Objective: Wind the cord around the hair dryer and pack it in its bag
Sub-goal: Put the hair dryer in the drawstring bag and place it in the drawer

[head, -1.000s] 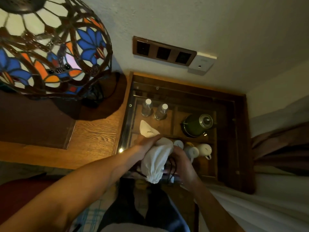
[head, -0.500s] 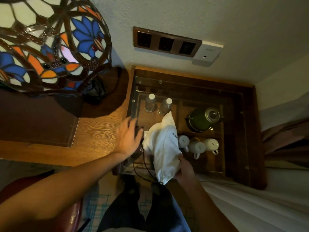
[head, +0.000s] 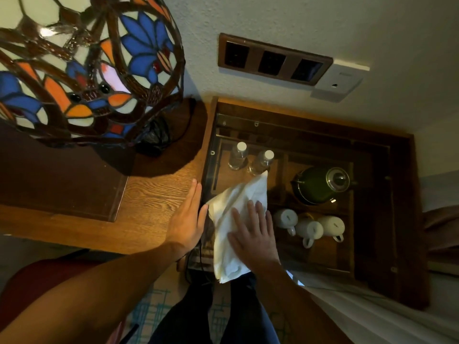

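Note:
The white cloth bag (head: 239, 199) lies slanted on the glass top of a low cabinet (head: 372, 247), its lower end hanging over the front edge. My right hand (head: 253, 235) rests flat on the bag with fingers spread. Just left of the bag, my left hand (head: 186, 219) lies flat and open on the wooden desk (head: 154, 194), its thumb near the cloth. A thin black cord (head: 198, 255) shows beneath the bag's left side. The hair dryer itself is not visible.
Under the glass stand two water bottles (head: 238, 155), a green kettle (head: 320, 186) and three white mugs (head: 310, 228). A stained-glass lamp (head: 82, 65) looms over the desk at left. A socket panel (head: 270, 59) is on the wall. A red seat (head: 37, 276) is at lower left.
The bag went from being held up in both hands to lying on the glass. My left hand let go and moved onto the desk; my right hand now lies flat on top.

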